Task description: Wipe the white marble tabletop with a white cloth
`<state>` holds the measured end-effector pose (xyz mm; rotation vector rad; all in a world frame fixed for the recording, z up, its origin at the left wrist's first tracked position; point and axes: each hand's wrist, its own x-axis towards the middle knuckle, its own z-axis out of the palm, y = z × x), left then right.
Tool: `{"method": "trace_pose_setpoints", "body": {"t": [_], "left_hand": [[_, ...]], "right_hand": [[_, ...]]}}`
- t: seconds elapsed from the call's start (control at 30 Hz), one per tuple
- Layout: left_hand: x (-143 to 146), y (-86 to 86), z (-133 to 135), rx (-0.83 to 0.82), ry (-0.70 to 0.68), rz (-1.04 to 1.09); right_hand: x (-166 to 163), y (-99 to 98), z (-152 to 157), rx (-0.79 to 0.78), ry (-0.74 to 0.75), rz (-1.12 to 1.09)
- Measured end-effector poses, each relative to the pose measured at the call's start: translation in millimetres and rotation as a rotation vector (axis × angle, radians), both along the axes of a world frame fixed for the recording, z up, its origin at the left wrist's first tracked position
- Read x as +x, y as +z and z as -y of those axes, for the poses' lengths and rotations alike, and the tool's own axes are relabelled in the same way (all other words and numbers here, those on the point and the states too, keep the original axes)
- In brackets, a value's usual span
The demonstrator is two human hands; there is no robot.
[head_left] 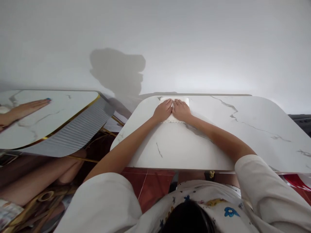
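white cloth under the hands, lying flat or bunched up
Mostly flat: the cloth shows a squared far corner and a near edge lying on the tabletop.

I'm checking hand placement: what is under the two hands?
The left hand and right hand lie on a white sheet, cloth or paper unclear, on the table. What the hands cover, and the table beneath the sheet, can't be seen.

Sleeves [104,200] were white, loose, short. White garment [202,187], below table's [179,165] near edge, bore scattered print: blue flower [231,212], yellow motif [215,202], smaller marks [174,200] (too small to read).
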<state>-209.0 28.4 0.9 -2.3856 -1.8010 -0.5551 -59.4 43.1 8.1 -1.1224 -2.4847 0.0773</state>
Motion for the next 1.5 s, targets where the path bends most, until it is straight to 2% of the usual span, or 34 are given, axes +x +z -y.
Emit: {"method": "trace_pose_setpoints", "body": {"t": [0.23, 0.47, 0.63, 0.8, 0.93, 1.07, 1.23, 1.5], "left_hand": [[0.0, 2.3, 76.3, -0.028, 0.039, -0.025], [-3.0, 3.1, 150.3, -0.038, 0.133, -0.023], [5.2, 3.8, 187.6, -0.036, 0.217, -0.025], [27.3, 2.4, 207.8, -0.02, 0.259, -0.023], [51.8, 1.7, 204.9, -0.023, 0.257, -0.011], [71.4, 1.7, 187.8, -0.012, 0.232, -0.005], [82.0, 1.8, 154.4, 0.009, 0.195, 0.007], [80.5, 2.5, 88.3, 0.05, 0.244, 0.061]], "right_hand": [[1.4, 0.4, 68.8, 0.121, 0.085, 0.019], [-4.0, 4.7, 128.4, 0.102, 0.166, 0.001], [1.4, 8.3, 155.3, 0.084, 0.251, 0.015], [22.9, 9.5, 167.8, 0.078, 0.323, 0.012], [46.4, 9.4, 165.6, 0.072, 0.306, 0.021], [65.7, 9.7, 151.9, 0.061, 0.266, 0.019], [75.4, 8.3, 119.6, 0.066, 0.247, 0.019], [67.4, 9.7, 50.8, 0.063, 0.254, 0.038]]}}
